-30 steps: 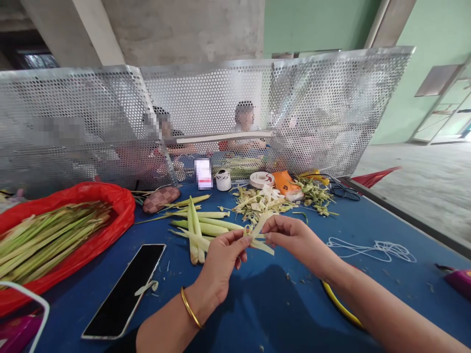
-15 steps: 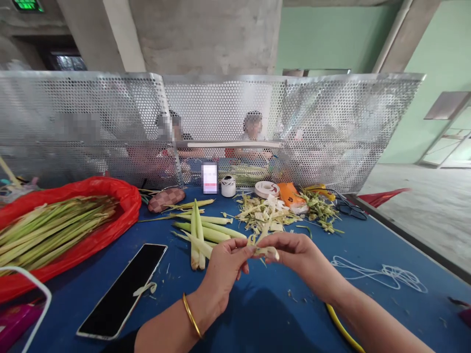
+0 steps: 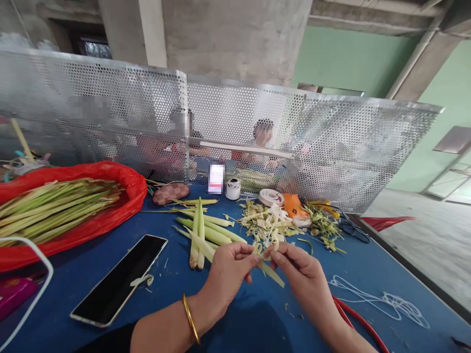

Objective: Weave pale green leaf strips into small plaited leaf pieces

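Observation:
My left hand (image 3: pixel 228 272), with a gold bangle at the wrist, and my right hand (image 3: pixel 300 272) meet over the blue table (image 3: pixel 228 318). Both pinch the same pale yellow-green leaf strip (image 3: pixel 271 272), which is folded between the fingertips and trails down to the right. Just behind my hands lie several cut leaf stalks (image 3: pixel 200 230) and a heap of leaf scraps (image 3: pixel 267 223).
A red bag of long green leaves (image 3: pixel 55 211) fills the left. A black phone (image 3: pixel 119 279) lies at front left. A white tape roll (image 3: pixel 271 197), small white spool (image 3: pixel 233 189), brown pouch (image 3: pixel 170 192) and white string (image 3: pixel 382 299) are around. A perforated metal screen (image 3: pixel 331 147) stands behind, with people beyond it.
My hands have drawn closer together and nearer to me, folding the strip between them. The camera has tilted and shifted slightly.

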`<state>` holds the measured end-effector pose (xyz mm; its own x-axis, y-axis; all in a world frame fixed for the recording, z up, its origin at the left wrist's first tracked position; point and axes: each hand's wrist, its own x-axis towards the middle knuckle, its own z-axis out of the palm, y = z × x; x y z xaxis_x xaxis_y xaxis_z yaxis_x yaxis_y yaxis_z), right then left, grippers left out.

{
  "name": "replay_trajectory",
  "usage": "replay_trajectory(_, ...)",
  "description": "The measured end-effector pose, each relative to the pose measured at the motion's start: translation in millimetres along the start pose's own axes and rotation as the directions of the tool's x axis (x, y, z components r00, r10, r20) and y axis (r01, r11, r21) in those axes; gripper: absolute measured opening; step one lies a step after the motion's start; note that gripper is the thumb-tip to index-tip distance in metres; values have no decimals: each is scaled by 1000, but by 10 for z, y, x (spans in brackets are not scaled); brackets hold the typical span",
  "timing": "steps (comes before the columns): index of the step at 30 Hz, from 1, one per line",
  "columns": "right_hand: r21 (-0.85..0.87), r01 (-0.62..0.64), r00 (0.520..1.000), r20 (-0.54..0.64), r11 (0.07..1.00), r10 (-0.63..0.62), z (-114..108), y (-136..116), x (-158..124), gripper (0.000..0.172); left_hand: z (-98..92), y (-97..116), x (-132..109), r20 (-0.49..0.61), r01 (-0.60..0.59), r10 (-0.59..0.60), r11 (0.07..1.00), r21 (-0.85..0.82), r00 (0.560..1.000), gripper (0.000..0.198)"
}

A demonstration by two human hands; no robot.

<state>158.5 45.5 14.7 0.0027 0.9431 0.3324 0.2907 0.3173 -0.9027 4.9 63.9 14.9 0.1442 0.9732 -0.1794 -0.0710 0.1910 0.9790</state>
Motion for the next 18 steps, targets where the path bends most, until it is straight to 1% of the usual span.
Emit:
replay_trajectory(3, -59, 2, 1000, 6, 998, -1, 12, -7, -13, 24, 7, -19, -13, 36, 3, -2, 1000, -25, 999, 16)
replay_trajectory(6, -71, -26, 1000, 9, 997, 27, 13, -13, -5, 26, 17, -20, -32, 49, 9, -7, 999, -53, 999, 16)
replay_trajectory(10, 11, -81, 997, -18, 997, 81, 27, -4, -1, 21, 25, -9, -48, 37, 12, -10, 999, -52, 999, 13)
replay_trajectory(13, 54, -108, 993, -42, 993, 110, 36, -3, -14, 22, 26, -8, -46, 8, 2, -2, 998, -58, 1000, 14)
replay_trajectory(15, 4, -87, 995, -47, 996, 87, 33, -11, -24, 22, 24, -12, -38, 1, -5, 5, 999, -48, 1000, 16)
replay_trajectory(18, -110, -25, 999, -43, 994, 20, 23, -36, -30, 25, 20, -19, -23, -13, -4, 3, 1000, -28, 1000, 16)
